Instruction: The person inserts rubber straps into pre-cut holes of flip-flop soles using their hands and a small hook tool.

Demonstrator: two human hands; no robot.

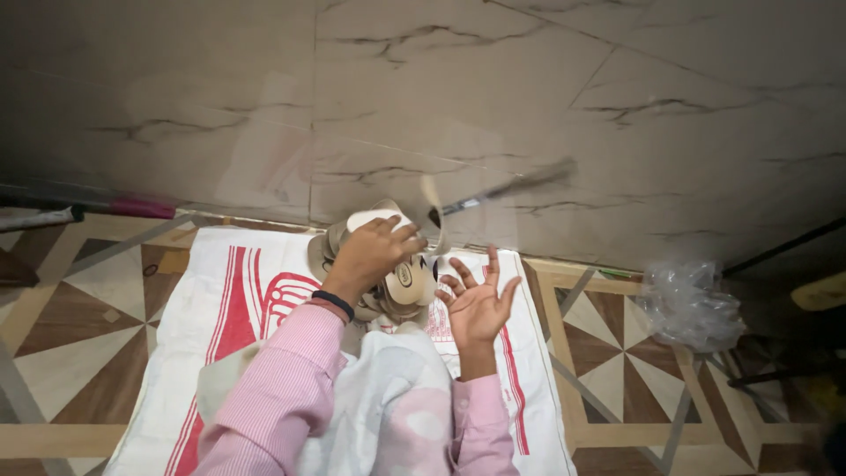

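**Hands at a heap of shoe insoles on a woven sack**

Left hand (374, 249) is lying palm down on top of a heap of tan shoe insoles (401, 278), its fingers curling over the uppermost pieces and pressing on them; whether it is actually pinching one I cannot tell. Right hand (477, 302) is hovering just to the right of the heap, palm up, with all five fingers spread wide and holding nothing. Both hands are coming out of pink striped sleeves (278, 397), two of them, and one dark band (333, 304) is circling the left wrist.

One heap is showing; the insoles are overlapping too much to be counted exactly, though several oval shapes are visible. The heap is sitting at the far end of one white woven sack with red printing (229, 308), which is lying flat on a patterned tile floor (617, 353). The insoles are directly under the left hand and beside the fingertips of the right.

One crumpled clear plastic bag (689, 304) is resting on the floor well to the right, near the marble wall (529, 88).
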